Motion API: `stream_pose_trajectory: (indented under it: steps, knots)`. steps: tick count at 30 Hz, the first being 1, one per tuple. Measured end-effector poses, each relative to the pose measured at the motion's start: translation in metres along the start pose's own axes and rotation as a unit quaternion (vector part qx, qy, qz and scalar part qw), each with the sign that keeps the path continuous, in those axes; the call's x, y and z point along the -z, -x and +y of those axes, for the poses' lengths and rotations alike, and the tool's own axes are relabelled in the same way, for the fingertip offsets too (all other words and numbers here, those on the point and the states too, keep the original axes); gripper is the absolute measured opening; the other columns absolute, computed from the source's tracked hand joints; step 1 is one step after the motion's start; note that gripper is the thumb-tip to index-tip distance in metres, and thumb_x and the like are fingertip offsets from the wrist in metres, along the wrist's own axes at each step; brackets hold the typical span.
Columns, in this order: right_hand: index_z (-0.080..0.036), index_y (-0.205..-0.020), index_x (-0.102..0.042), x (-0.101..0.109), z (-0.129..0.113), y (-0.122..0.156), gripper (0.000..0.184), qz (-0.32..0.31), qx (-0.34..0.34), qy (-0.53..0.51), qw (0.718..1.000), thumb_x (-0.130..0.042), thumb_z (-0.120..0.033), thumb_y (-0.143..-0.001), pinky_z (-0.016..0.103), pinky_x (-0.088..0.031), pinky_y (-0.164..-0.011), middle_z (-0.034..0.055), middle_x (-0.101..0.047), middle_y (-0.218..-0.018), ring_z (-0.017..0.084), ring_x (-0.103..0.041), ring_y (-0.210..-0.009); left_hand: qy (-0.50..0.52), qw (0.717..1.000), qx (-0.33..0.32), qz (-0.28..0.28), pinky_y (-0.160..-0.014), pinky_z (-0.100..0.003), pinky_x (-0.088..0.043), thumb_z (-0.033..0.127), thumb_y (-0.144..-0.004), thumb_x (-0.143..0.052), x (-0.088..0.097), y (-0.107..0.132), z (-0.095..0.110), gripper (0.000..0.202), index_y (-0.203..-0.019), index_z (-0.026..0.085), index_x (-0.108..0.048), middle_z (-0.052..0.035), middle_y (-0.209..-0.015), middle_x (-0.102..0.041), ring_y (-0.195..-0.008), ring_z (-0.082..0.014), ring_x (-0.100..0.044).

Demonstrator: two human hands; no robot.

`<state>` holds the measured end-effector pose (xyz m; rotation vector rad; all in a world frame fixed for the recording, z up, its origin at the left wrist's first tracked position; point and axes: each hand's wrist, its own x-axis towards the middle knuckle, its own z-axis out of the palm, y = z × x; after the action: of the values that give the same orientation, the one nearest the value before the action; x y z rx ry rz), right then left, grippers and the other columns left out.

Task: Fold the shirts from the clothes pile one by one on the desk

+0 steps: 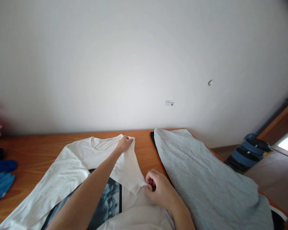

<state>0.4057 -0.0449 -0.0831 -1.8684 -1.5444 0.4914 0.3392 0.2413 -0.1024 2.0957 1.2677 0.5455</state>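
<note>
1. The wall fills the whole upper half of the frame, plain white, with a tiny label right of centre and a small round knob further right.
2. The table runs across the lower half, orange wood, its far edge touching the wall.
3. A grey garment lies spread over the lower right of the frame, covering something dark at its upper left edge.
4. The white shirt lies flat at lower centre, collar toward the wall, a dark print showing near the bottom edge; one sleeve is folded in over the body.
5. Blue cloth sits at the far left edge.
6. A blue and black container stands on the floor at right.
7. The left hand reaches up centre and pinches the shirt's shoulder near the collar.
8. The right hand, lower centre, is curled, fingers gripping the end of the folded sleeve.
</note>
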Motion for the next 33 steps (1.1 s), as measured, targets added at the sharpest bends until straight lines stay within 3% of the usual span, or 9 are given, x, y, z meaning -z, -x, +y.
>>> stream_pose_trajectory:
  steps: [5, 10, 13, 15, 18, 23, 27, 29, 33]
  knots:
    - [-0.023, -0.081, -0.052, 0.000, 0.001, 0.000, 0.022, 0.008, 0.005, 0.040, 0.999, -0.058, -0.007, -0.067, 0.025, -0.034, -0.066, -0.0044, -0.055, -0.079, 0.013, -0.050, -0.073, -0.005, 1.000, 0.005, -0.021, -0.078, -0.028, -0.049, 0.049, -0.087, -0.064, -0.002, 0.002, -0.004, 0.043, -0.116, 0.016, -0.060, -0.0110, -0.101, -0.076, -0.097, -0.0246, -0.071]
    - [-0.026, -0.102, -0.064, -0.007, -0.006, -0.002, 0.037, 0.016, 0.059, 0.064, 0.996, -0.058, -0.005, -0.071, 0.029, -0.040, -0.080, 0.0009, -0.056, -0.095, 0.019, -0.054, -0.091, -0.048, 0.994, -0.011, -0.101, -0.071, -0.028, -0.050, 0.046, -0.072, -0.078, 0.024, 0.005, -0.013, 0.068, -0.128, 0.013, -0.057, -0.0078, -0.091, -0.077, -0.084, -0.0243, -0.073]
    - [-0.027, -0.099, -0.068, -0.012, -0.011, -0.003, 0.035, 0.021, 0.079, 0.081, 0.993, -0.060, -0.006, -0.072, 0.032, -0.041, -0.086, 0.0023, -0.056, -0.100, 0.020, -0.054, -0.098, -0.071, 0.986, -0.018, -0.148, -0.064, -0.026, -0.049, 0.038, -0.065, -0.081, 0.042, 0.009, -0.017, 0.053, -0.111, 0.015, -0.068, -0.0015, -0.072, -0.074, -0.072, -0.0221, -0.071]
    - [-0.027, -0.094, -0.070, -0.015, -0.012, -0.003, 0.030, 0.025, 0.085, 0.088, 0.992, -0.062, -0.007, -0.073, 0.033, -0.042, -0.087, 0.0024, -0.057, -0.099, 0.021, -0.054, -0.098, -0.077, 0.984, -0.030, -0.158, -0.063, -0.024, -0.049, 0.032, -0.067, -0.079, 0.047, 0.011, -0.017, 0.037, -0.099, 0.017, -0.072, 0.0005, -0.071, -0.074, -0.073, -0.0201, -0.071]
    - [-0.025, -0.091, -0.069, -0.019, -0.013, -0.004, 0.024, 0.032, 0.092, 0.086, 0.992, -0.064, -0.009, -0.074, 0.033, -0.042, -0.087, 0.0023, -0.058, -0.098, 0.020, -0.055, -0.098, -0.076, 0.986, -0.049, -0.141, -0.068, -0.022, -0.050, 0.027, -0.075, -0.069, 0.042, 0.012, -0.011, 0.021, -0.095, 0.019, -0.073, 0.0000, -0.086, -0.078, -0.083, -0.0181, -0.072]
    - [-0.023, -0.081, -0.065, -0.021, -0.015, -0.006, 0.016, 0.027, 0.100, 0.085, 0.991, -0.061, -0.008, -0.077, 0.032, -0.043, -0.085, 0.0014, -0.061, -0.093, 0.019, -0.055, -0.094, -0.090, 0.992, -0.042, -0.072, -0.077, -0.026, -0.050, 0.025, -0.085, -0.057, 0.026, 0.006, -0.001, 0.035, -0.119, 0.016, -0.065, -0.0092, -0.112, -0.076, -0.096, -0.0210, -0.071]
    - [-0.023, -0.099, -0.066, -0.019, -0.017, -0.007, 0.029, 0.022, 0.084, 0.070, 0.994, -0.063, -0.009, -0.075, 0.034, -0.043, -0.092, 0.0027, -0.063, -0.104, 0.021, -0.055, -0.102, -0.116, 0.991, -0.030, -0.057, -0.082, -0.032, -0.051, 0.038, -0.082, -0.066, 0.016, -0.001, 0.002, 0.041, -0.116, 0.016, -0.065, -0.0124, -0.108, -0.076, -0.100, -0.0275, -0.071]
    - [-0.023, -0.109, -0.065, -0.020, -0.016, -0.007, 0.038, 0.023, 0.072, 0.065, 0.995, -0.064, -0.009, -0.073, 0.035, -0.043, -0.095, 0.0038, -0.062, -0.109, 0.022, -0.055, -0.106, -0.122, 0.990, -0.032, -0.056, -0.082, -0.031, -0.052, 0.037, -0.077, -0.071, 0.011, -0.004, 0.005, 0.039, -0.112, 0.018, -0.067, -0.0101, -0.104, -0.078, -0.100, -0.0272, -0.071]
    - [-0.024, -0.096, -0.071, -0.027, -0.009, -0.009, 0.022, 0.012, 0.056, 0.063, 0.996, -0.063, -0.012, -0.080, 0.031, -0.044, -0.089, 0.0023, -0.066, -0.099, 0.020, -0.059, -0.098, -0.109, 0.992, -0.046, -0.048, -0.081, -0.025, -0.052, 0.026, -0.084, -0.065, 0.003, -0.012, 0.011, 0.026, -0.109, 0.022, -0.069, -0.0044, -0.102, -0.079, -0.096, -0.0203, -0.073]
